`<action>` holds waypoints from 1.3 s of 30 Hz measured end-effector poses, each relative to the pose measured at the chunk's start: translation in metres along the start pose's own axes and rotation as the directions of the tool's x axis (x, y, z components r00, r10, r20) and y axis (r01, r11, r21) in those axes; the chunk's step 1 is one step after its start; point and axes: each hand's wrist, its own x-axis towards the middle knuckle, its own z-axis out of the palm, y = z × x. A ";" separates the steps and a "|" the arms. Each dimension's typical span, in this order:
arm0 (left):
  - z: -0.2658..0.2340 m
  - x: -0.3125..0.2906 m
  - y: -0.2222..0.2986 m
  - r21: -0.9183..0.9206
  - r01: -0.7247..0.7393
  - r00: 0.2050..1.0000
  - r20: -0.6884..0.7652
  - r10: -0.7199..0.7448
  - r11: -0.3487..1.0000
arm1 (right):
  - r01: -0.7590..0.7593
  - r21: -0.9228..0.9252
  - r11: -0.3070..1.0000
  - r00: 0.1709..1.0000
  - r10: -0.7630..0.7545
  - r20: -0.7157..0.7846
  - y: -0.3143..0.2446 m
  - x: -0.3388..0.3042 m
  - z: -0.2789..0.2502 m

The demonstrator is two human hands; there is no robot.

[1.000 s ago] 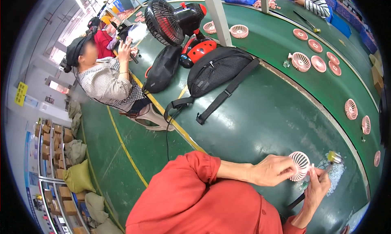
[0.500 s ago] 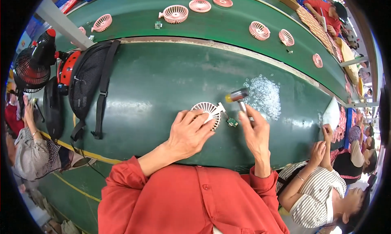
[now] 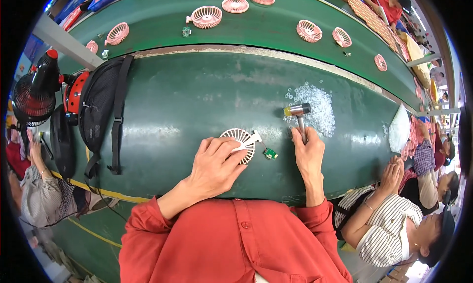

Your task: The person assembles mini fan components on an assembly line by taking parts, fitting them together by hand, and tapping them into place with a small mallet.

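Note:
My left hand is closed over the near left side of a round white slatted fan housing on the green work table. Thumb and fingertips press on its slats, hiding part of it. At its right side a stub sticks out, and a thin lead seems to run from there to a small green circuit board lying on the table. To the right, my right hand grips the short metal handle of a small mallet. The mallet's head, yellow at one end and black at the other, is raised beside a heap of small clear rings.
A black bag and a black fan sit on the left. Beyond the table runs a green conveyor belt carrying pink fan housings. A white bag lies at the right, near a co-worker in a striped shirt.
The mallet has moved right, away from the fan housing, and its head has levelled out. My left hand and the housing have shifted slightly left and nearer, with the circuit board following.

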 end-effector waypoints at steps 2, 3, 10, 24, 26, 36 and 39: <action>-0.002 -0.002 -0.001 -0.036 0.023 1.000 0.013 -0.022 0.999 | 0.044 0.005 0.999 0.999 -0.044 -0.024 0.004 0.004 0.006; -0.002 0.001 0.000 -0.037 0.024 1.000 0.015 -0.023 0.999 | 0.089 0.008 0.996 0.995 -0.088 -0.047 0.006 0.006 0.009; -0.002 0.016 0.006 0.127 0.179 0.977 0.095 -0.191 0.976 | 0.009 0.034 0.999 0.998 -0.012 0.063 0.001 0.004 0.008; -0.004 0.016 0.001 -0.313 0.078 0.996 -0.016 -0.088 0.947 | -0.729 0.655 0.199 0.661 -0.043 0.749 -0.018 0.002 0.002; -0.005 0.016 0.003 -0.327 0.077 0.996 -0.014 -0.086 0.942 | -0.770 0.628 0.115 0.623 -0.078 0.778 -0.017 0.002 0.005; -0.005 0.024 0.009 -0.382 0.081 0.997 0.026 -0.077 0.921 | -0.759 0.635 0.143 0.623 -0.126 0.772 -0.017 0.000 0.003; -0.002 0.023 0.008 -0.416 0.129 0.992 0.047 -0.121 0.900 | -0.739 0.648 0.183 0.643 -0.094 0.760 -0.019 -0.002 0.002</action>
